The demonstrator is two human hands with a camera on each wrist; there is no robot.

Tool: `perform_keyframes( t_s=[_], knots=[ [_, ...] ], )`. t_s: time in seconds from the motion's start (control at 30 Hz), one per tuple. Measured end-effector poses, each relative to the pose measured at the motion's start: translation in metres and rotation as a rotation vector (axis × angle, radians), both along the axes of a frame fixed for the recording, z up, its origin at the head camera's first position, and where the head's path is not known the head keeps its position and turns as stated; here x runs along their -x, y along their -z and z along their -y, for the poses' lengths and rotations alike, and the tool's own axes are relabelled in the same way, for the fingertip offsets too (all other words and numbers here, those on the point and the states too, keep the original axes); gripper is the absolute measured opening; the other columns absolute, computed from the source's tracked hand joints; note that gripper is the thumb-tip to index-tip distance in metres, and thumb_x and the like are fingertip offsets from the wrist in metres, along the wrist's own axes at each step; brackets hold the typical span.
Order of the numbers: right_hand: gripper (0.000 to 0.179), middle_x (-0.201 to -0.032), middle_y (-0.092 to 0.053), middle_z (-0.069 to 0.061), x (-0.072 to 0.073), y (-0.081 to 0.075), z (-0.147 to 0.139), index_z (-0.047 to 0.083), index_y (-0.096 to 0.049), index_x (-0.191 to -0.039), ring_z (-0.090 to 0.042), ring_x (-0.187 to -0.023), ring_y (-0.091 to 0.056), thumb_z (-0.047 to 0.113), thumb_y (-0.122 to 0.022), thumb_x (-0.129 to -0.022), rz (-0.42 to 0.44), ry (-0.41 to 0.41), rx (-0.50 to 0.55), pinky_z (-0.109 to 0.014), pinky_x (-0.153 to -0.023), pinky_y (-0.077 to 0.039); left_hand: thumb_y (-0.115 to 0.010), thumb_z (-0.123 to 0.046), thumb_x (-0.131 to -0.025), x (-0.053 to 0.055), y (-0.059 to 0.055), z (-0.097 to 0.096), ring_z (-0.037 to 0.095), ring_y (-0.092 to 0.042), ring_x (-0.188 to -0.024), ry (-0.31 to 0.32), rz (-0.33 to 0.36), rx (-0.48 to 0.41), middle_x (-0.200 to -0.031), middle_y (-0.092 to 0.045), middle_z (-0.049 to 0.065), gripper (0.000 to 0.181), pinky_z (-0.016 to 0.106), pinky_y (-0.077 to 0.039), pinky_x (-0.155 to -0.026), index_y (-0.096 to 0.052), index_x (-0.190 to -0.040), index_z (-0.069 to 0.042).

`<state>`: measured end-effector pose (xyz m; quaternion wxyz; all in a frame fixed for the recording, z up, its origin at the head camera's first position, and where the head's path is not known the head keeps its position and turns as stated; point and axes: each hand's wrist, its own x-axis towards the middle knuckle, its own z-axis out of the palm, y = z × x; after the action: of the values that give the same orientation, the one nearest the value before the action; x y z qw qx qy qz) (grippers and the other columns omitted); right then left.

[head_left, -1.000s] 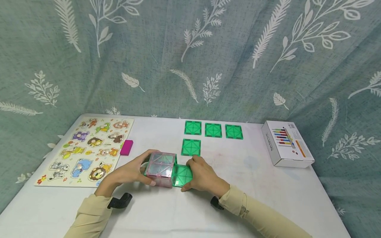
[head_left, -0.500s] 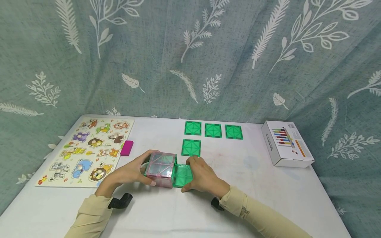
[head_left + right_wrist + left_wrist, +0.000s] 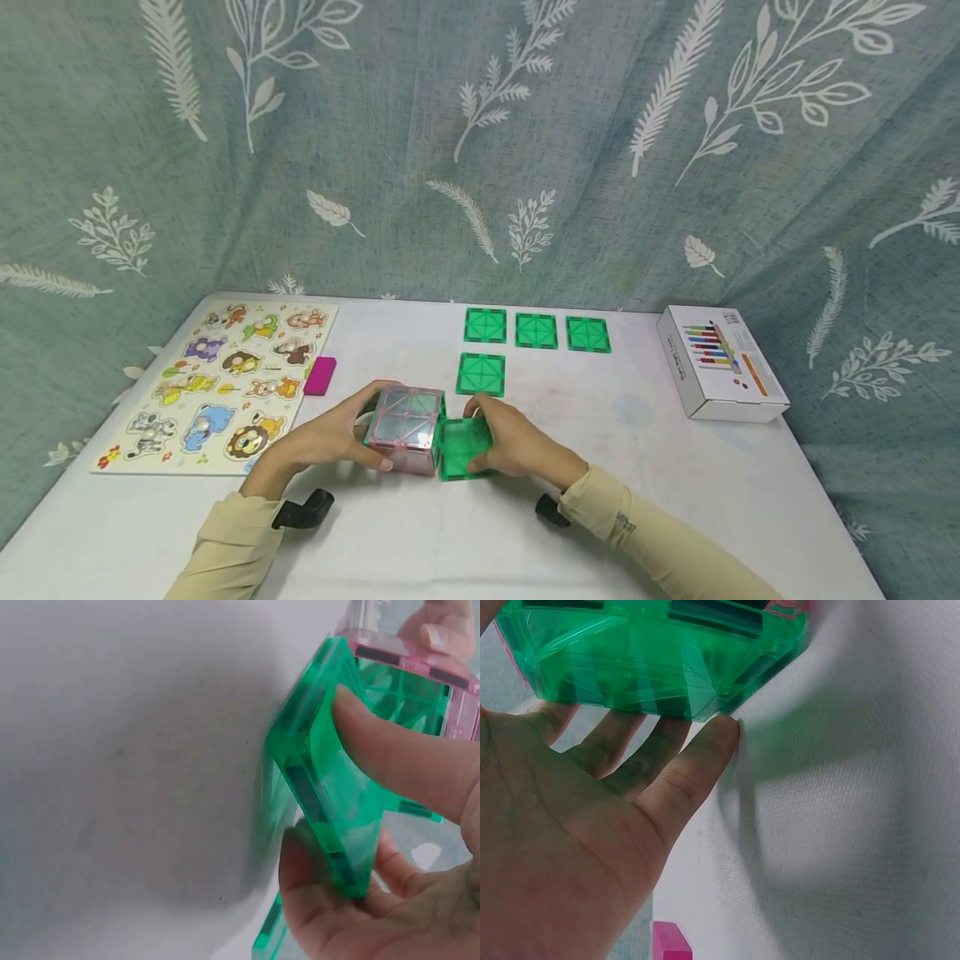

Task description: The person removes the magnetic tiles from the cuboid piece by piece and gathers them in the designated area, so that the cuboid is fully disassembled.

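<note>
A cube of clear magnetic tiles, pink on its top and front and green on its sides (image 3: 408,417), sits on the white table. My left hand (image 3: 322,437) grips it from the left, thumb at the front and fingers behind; in the left wrist view several fingertips meet its green side (image 3: 630,667). Right beside the cube, my right hand (image 3: 521,442) pinches a green square magnetic tile (image 3: 457,446). In the right wrist view, this green tile (image 3: 330,772) stands tilted between thumb and fingers, its edge with dark magnets showing, close to the cube's pink-edged frame.
Another green tile (image 3: 482,374) lies just behind the right hand, with three more (image 3: 536,331) in a row at the back. A magenta block (image 3: 320,376) and an animal peg puzzle board (image 3: 225,375) are at left. A white box (image 3: 723,362) stands at right.
My right hand has shifted slightly to the right and the green tile has moved a little toward the front, its angle changed. The left hand and the cube have stayed in place.
</note>
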<state>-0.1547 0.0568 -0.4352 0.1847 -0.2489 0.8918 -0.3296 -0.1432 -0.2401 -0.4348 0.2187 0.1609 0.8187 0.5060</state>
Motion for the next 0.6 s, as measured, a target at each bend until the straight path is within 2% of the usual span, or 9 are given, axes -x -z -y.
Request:
perform_keyframes(
  t_s=[0.1, 0.17, 0.37, 0.5, 0.6],
  knots=[
    [0.053, -0.131, -0.06, -0.013, 0.002, 0.001, -0.003, 0.018, -0.052, -0.122, -0.029, -0.124, -0.057, 0.012, -0.084, -0.081, 0.042, -0.011, 0.046, -0.047, -0.102, -0.049, -0.091, -0.021, -0.064, 0.0, 0.0, -0.001, 0.039, -0.028, -0.147, 0.005, -0.003, 0.0, -0.15, -0.044, 0.013, 0.102, 0.073, -0.019, -0.117, -0.034, -0.149, -0.022],
    [0.047, -0.131, -0.06, -0.013, 0.004, 0.001, -0.006, 0.021, -0.053, -0.12, -0.028, -0.12, -0.058, 0.01, -0.081, -0.084, 0.07, -0.016, 0.067, -0.044, -0.095, -0.05, -0.091, -0.022, -0.064, 0.0, -0.001, -0.001, 0.039, -0.027, -0.147, 0.004, -0.005, 0.004, -0.15, -0.044, 0.012, 0.102, 0.073, -0.019, -0.117, -0.034, -0.149, -0.022],
    [0.035, -0.123, -0.062, -0.008, 0.009, 0.0, -0.015, 0.023, -0.059, -0.117, -0.018, -0.081, -0.055, 0.007, -0.074, -0.09, 0.167, -0.048, 0.16, -0.031, -0.072, -0.046, -0.091, -0.022, -0.064, 0.0, 0.0, 0.0, 0.039, -0.027, -0.147, 0.0, -0.001, 0.01, -0.151, -0.043, 0.012, 0.103, 0.073, -0.018, -0.117, -0.033, -0.15, -0.022],
    [0.031, -0.126, -0.063, -0.01, 0.013, -0.001, -0.025, 0.02, -0.063, -0.118, -0.015, -0.072, -0.059, 0.007, -0.072, -0.091, 0.292, -0.048, 0.255, -0.028, -0.068, -0.047, -0.091, -0.021, -0.064, 0.0, 0.001, 0.0, 0.039, -0.028, -0.147, -0.004, 0.006, 0.004, -0.151, -0.044, 0.011, 0.104, 0.072, -0.018, -0.118, -0.032, -0.15, -0.023],
    [0.03, -0.124, -0.064, -0.012, 0.017, -0.002, -0.034, 0.017, -0.064, -0.119, -0.016, -0.08, -0.063, 0.008, -0.072, -0.091, 0.338, -0.034, 0.311, -0.028, -0.073, -0.048, -0.092, -0.022, -0.064, 0.0, 0.001, 0.0, 0.038, -0.028, -0.148, -0.008, 0.009, -0.004, -0.151, -0.044, 0.01, 0.103, 0.071, -0.017, -0.118, -0.033, -0.149, -0.025]
  ],
)
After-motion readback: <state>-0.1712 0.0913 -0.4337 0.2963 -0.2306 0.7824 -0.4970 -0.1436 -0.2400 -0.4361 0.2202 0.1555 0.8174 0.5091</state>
